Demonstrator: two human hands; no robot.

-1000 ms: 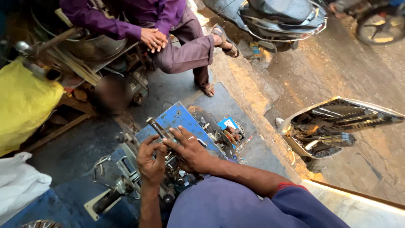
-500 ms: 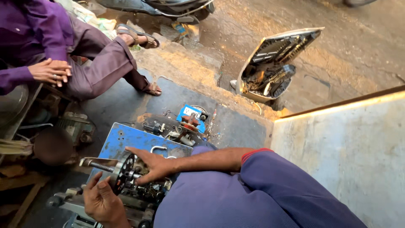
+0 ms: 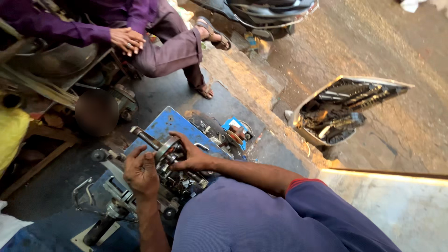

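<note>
**Two hands on a greasy machine at a roadside workshop**

Right half of the frame: bare road surface, with an open scooter panel [image 3: 345,112] lying on it, dark parts showing inside. Upper left: a seated person in purple clothes [image 3: 154,37], hands folded on the knee, sandalled feet on the step. Centre: a blue metal plate [image 3: 175,126] tilted on the dark floor, with a small blue box [image 3: 233,127] just beyond it. Lower centre: the machine [image 3: 172,172], a dark oily assembly whose long axis runs from the lower left of the frame up towards the centre, ending in a shaft [image 3: 144,137] that points to the upper left. A round metal wheel [image 3: 167,148] sits on it between both hands. The left hand [image 3: 140,170] curls around the wheel's near side, fingers closed on it. The right hand [image 3: 193,156] rests on the far side, fingers spread narrowly over the wheel. Both touch it; the left lies nearer the shaft.
</note>
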